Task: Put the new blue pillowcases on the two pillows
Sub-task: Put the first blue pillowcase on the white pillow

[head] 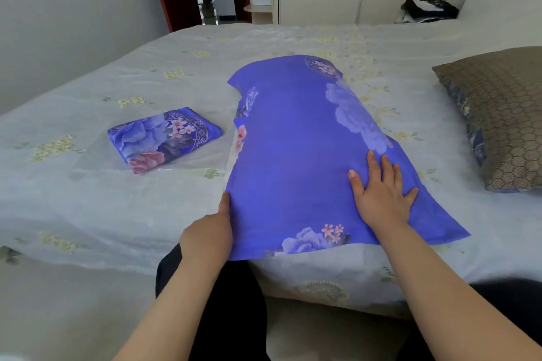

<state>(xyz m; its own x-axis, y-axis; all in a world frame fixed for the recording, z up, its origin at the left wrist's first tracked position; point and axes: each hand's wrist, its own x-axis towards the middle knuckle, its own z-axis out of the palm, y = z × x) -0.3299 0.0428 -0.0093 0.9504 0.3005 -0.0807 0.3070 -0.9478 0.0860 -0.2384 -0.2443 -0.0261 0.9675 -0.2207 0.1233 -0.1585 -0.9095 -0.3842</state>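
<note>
Pale bed (123, 208) first — one pillow (296, 141) near its front edge already wears blue. Left hand (209, 239) pinches the case's side; right hand (382, 193) lies flat, smoothing. Still left — the folded blue pillowcase (164, 138) and the brown pillow (498, 117) at the right edge.

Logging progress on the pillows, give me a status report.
Left hand grips near edge of blue-cased pillow; right hand flat on top. Folded pillowcase waits left; brown pillow uncovered. Nothing in the way.

Bare bed (88, 202) between folded pillowcase (164, 138) and covered pillow (293, 149); brown pillow (498, 117) right.
</note>
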